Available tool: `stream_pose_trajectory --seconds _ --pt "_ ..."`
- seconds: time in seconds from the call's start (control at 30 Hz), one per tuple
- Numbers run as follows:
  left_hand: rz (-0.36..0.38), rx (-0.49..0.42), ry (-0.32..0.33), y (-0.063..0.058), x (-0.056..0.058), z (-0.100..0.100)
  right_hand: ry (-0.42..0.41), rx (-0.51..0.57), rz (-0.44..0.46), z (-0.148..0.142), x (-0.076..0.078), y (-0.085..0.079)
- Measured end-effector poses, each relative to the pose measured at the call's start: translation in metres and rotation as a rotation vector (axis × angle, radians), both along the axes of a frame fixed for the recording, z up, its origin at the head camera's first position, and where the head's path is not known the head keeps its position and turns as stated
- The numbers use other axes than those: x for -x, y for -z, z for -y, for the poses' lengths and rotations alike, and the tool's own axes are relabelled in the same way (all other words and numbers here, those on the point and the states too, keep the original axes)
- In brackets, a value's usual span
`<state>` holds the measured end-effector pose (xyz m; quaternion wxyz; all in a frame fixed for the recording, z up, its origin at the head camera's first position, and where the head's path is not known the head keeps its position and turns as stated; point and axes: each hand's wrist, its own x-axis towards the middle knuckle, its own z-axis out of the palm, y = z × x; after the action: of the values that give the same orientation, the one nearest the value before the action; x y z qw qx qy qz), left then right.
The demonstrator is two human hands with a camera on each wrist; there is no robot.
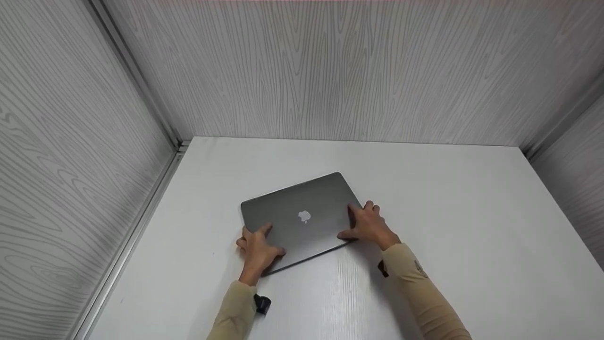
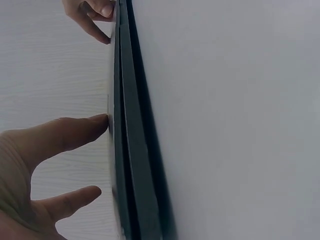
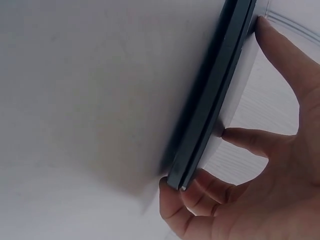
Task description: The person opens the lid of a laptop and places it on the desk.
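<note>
A closed dark grey laptop (image 1: 297, 208) with a pale apple logo on its lid lies turned at an angle on the white table. My left hand (image 1: 257, 249) grips its left side, with thumb and one finger on the lid and other fingers at the edge. On the opposite side my right hand (image 1: 370, 224) holds the right edge. The right wrist view shows fingers (image 3: 172, 202) of that hand curled round the laptop's corner, thumb side on the lid. In the left wrist view the laptop's front edge (image 2: 132, 115) runs upright; the left hand's fingers under it are hidden.
A white table (image 1: 453, 203) surrounds the laptop. Grey wood-grain panels stand at the back (image 1: 330, 71), left (image 1: 61, 156) and right. A metal rail (image 1: 127, 250) follows the table's left edge. Dark wrist devices (image 1: 262, 304) sit at both sleeves.
</note>
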<state>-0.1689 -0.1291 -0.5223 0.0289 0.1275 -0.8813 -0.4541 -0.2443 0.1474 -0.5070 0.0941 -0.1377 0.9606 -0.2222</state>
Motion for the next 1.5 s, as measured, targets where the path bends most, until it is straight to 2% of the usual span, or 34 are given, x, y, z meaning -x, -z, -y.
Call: stream_pose_trajectory --seconds 0.37,0.63,1.23,1.5 --pt "-0.017 0.004 0.04 -0.003 0.005 -0.005 0.037 0.025 0.033 -0.006 -0.004 -0.001" --pt "-0.009 -0.01 0.042 -0.003 0.007 -0.008 0.051 0.016 0.017 -0.01 -0.009 -0.001" --pt "-0.018 0.026 0.105 -0.003 0.013 -0.018 0.105 0.006 0.006 -0.022 -0.02 0.0" --pt "0.003 0.046 0.126 -0.002 0.016 -0.022 0.128 0.023 0.019 -0.028 -0.027 0.001"
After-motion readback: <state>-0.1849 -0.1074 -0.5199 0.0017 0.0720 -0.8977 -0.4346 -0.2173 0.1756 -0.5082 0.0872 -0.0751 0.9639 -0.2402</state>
